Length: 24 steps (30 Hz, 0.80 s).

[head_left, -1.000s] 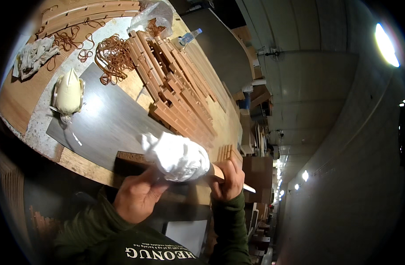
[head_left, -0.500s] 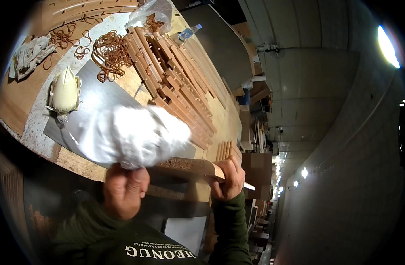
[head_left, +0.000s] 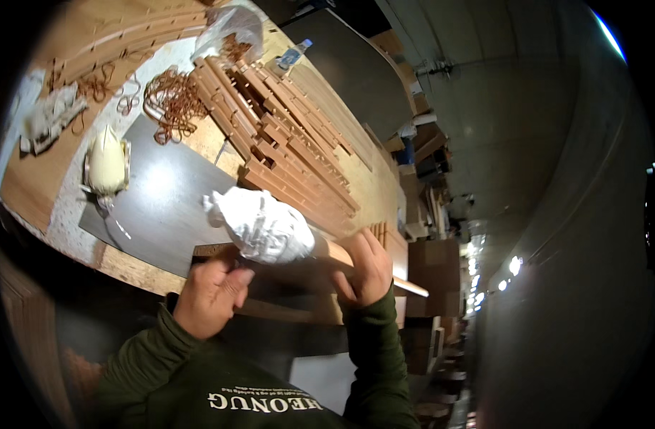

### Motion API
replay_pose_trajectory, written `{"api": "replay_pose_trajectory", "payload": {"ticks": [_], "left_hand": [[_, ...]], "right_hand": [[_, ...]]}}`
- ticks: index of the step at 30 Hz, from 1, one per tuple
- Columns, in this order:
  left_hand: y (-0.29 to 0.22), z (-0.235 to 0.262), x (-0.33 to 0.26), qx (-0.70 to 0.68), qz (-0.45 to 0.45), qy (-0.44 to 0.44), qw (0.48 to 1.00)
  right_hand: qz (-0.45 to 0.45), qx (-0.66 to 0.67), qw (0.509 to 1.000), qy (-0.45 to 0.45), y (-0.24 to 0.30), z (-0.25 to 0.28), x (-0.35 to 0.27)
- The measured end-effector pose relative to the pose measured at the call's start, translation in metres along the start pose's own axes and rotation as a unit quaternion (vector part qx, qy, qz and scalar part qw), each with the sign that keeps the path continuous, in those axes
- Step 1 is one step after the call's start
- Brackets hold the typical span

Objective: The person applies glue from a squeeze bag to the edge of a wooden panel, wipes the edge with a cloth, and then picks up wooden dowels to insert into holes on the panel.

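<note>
My left hand is closed at the near side of a crumpled white bundle. Whether this is a cloth or a soft bag I cannot tell. The bundle hangs over a wooden workpiece at the bench's near edge, covering part of it. Around the workpiece's right part wrap the fingers of my right hand. Just beyond the bundle lies a stack of peg-studded wooden strips. A cream-coloured filled bag with a clear tip rests in a holder to the left.
Under the bundle spreads a grey metal sheet on the bench. Tangled brown rubber bands, a crumpled rag, a clear plastic bag and a plastic bottle lie farther off. A cardboard box stands at the right.
The white bundle was blurred and spread wider to the left; now it is more compact and farther right. My left hand has moved slightly right and up. My right hand keeps its grip.
</note>
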State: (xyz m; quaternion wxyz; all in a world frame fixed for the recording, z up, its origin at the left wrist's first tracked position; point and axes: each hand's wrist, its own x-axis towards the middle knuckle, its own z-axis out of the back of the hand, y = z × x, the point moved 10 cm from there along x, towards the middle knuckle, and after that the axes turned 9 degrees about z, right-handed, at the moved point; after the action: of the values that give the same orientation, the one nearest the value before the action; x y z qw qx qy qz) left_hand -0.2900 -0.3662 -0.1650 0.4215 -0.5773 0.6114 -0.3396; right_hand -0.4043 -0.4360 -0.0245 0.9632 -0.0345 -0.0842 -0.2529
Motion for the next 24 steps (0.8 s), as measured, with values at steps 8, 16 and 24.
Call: {"api": "replay_pose_trajectory", "payload": {"ticks": [8, 16, 24], "left_hand": [[-0.108, -0.024, -0.036, 0.375, -0.204, -0.11, 0.897], [-0.161, -0.161, -0.039, 0.613, -0.374, -0.118, 0.685], [-0.161, -0.181, -0.02, 0.607, -0.177, -0.172, 0.755]], "right_hand": [[-0.001, 0.071, 0.996, -0.057, -0.07, 0.022, -0.068], [0.017, -0.017, 0.994, -0.111, -0.113, 0.044, -0.127], [0.036, 0.012, 0.99, -0.135, -0.116, 0.037, -0.136]]}}
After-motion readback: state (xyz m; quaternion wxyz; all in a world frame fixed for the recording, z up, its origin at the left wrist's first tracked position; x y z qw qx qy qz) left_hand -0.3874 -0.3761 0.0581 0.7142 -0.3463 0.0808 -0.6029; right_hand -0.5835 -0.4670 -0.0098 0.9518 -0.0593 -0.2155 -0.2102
